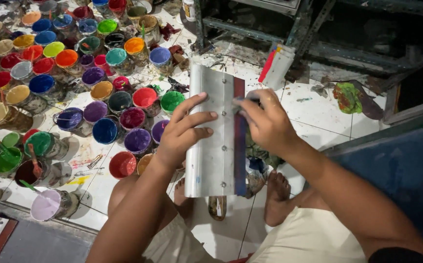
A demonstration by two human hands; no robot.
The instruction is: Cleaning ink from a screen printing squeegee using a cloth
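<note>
Paint pots point(105, 130) crowd the tiled floor point(313, 114) at my left, many colours, open, some with sticks in them. None touches the squeegee.

My left hand point(182, 134) lies flat on the squeegee point(210, 131), fingers spread over its metal holder, thumb under the near edge as far as I can tell. That grip is clamped on the holder and steadies it. The squeegee hangs above my knees and bare feet, off the floor.

My right hand point(265, 122) sits at the blade strip point(240, 146), the dark band along the holder's right edge. Fingertips are pinched together on something small and grey at the strip's upper part; what it is I cannot tell.

To work the strip well: keep the left palm pressing so the holder does not twist, move the right pinch along the strip in line with it, and keep pressure even near the screws.

Long axis runs near to far, almost straight away from me, far end leaning slightly left toward the metal rack point(250, 27). Blade edge faces right. A second squeegee point(275, 65) leans by the rack, well apart.
</note>
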